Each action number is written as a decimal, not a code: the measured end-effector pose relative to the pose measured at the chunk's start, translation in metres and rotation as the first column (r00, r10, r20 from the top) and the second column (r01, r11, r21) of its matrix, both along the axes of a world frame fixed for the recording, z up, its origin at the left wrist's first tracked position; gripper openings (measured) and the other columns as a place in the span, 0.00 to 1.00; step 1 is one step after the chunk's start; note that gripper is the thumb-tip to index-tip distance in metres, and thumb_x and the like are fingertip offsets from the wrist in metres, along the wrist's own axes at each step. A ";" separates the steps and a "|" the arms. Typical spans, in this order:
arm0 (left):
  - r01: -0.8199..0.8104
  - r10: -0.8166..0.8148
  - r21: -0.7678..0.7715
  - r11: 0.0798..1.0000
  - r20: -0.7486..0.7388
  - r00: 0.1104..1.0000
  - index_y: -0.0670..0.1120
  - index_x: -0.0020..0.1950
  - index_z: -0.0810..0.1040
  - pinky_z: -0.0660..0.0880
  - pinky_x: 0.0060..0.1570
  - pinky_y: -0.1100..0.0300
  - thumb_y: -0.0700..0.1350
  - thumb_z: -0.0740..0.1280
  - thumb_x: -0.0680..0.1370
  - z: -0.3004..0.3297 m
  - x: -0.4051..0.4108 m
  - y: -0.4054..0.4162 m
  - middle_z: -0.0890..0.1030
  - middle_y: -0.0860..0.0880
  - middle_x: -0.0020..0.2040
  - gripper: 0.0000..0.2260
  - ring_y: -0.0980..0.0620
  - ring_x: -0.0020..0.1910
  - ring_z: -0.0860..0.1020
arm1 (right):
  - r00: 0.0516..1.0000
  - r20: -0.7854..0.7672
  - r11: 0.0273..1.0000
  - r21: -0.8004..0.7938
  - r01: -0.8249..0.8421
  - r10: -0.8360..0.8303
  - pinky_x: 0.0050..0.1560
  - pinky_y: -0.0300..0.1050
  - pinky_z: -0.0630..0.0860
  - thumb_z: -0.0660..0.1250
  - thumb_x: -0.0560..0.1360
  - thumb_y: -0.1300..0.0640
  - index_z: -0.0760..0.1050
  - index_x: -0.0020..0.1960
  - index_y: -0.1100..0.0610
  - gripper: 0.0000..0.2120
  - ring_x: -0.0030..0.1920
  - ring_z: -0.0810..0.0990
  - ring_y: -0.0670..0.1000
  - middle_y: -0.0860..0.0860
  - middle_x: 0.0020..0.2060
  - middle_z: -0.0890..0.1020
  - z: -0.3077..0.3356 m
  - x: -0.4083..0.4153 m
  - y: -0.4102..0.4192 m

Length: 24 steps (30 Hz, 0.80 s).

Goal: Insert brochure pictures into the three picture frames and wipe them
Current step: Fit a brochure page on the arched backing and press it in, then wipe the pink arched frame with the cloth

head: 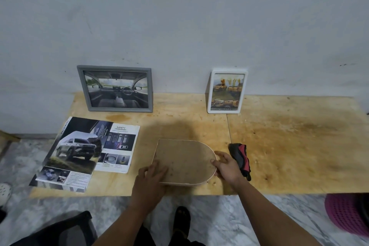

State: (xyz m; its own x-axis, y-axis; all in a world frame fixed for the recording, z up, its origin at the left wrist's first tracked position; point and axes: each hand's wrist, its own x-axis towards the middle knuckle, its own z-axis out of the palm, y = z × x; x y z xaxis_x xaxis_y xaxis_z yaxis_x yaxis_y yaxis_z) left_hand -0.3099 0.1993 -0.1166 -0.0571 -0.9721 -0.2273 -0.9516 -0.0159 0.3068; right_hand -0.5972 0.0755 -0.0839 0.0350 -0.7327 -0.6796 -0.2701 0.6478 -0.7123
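An arch-shaped frame (184, 161) lies face down on the plywood board (289, 146), its brown backing up. My left hand (150, 174) rests flat on its near left corner. My right hand (226, 166) grips its rounded right edge. A grey frame (115, 88) with a car-interior picture leans against the wall at the back left. A white frame (226, 91) with a yellow-truck picture stands at the back right. A car brochure (83, 153) lies open on the left. A black and red cloth (240, 158) lies just right of my right hand.
The plywood board lies on a marble floor (249, 215) against a pale wall (179, 16). A pink mesh basket (347, 213) sits at the near right. A white shoe (5, 190) shows at the far left edge. A dark chair part (65, 229) is at the bottom left.
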 end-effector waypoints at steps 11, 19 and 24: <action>-0.181 0.161 0.001 0.983 -0.464 0.871 0.56 0.54 0.82 0.83 0.45 0.51 0.66 0.58 0.82 0.095 0.016 -0.074 0.85 0.56 0.43 0.19 0.56 0.42 0.83 | 0.992 0.119 0.975 -0.212 0.060 -0.035 0.46 0.50 0.72 0.62 0.78 0.43 0.83 0.43 0.60 0.22 0.40 0.79 0.56 0.54 0.38 0.83 0.063 0.000 -0.054; -0.371 0.524 0.378 0.848 -0.708 0.474 0.48 0.50 0.86 0.76 0.42 0.52 0.72 0.64 0.76 0.084 0.003 -0.052 0.81 0.45 0.38 0.28 0.47 0.39 0.79 | 0.767 0.613 0.973 0.222 0.064 -0.190 0.57 0.59 0.78 0.60 0.84 0.48 0.78 0.68 0.62 0.22 0.51 0.81 0.63 0.64 0.50 0.81 0.061 0.006 -0.044; -0.304 0.676 0.610 0.732 -0.704 0.216 0.53 0.58 0.85 0.77 0.48 0.52 0.61 0.68 0.79 0.072 -0.016 -0.026 0.83 0.40 0.50 0.16 0.46 0.47 0.79 | 0.724 0.614 0.931 0.349 0.109 -0.315 0.69 0.69 0.70 0.65 0.82 0.46 0.78 0.69 0.61 0.23 0.70 0.74 0.68 0.67 0.68 0.76 0.045 0.007 -0.032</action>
State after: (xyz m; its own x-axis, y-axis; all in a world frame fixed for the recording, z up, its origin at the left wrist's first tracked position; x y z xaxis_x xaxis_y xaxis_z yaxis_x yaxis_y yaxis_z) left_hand -0.3258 0.1736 -0.0447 0.0724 -0.7688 -0.6353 0.0842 -0.6300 0.7720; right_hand -0.5900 0.0439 -0.0389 0.4090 -0.5666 -0.7153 0.3604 0.8204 -0.4439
